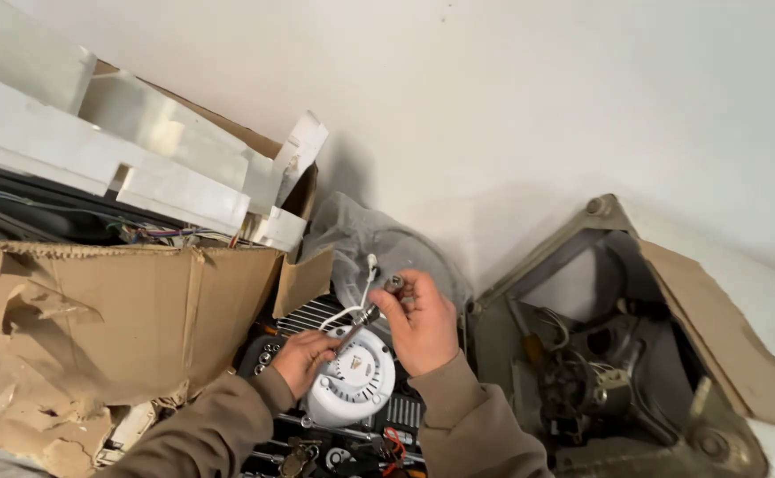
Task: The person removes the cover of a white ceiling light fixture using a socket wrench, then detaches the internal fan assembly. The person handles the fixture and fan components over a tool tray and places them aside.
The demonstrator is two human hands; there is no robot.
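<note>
One white round vented unit [352, 379], one screwdriver [358, 323]. Left hand [303, 356] curled against the unit. Right hand [418, 320] clamped on the screwdriver.

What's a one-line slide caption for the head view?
Left hand steadies a white vented motor housing while right hand pinches a small metal part, between a torn cardboard box and an opened appliance base.

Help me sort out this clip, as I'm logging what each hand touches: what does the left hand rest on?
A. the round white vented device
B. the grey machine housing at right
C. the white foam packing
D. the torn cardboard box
A: the left hand lies on the round white device, with a screwdriver at its top, while the right hand pinches a small metal part above it.
</note>
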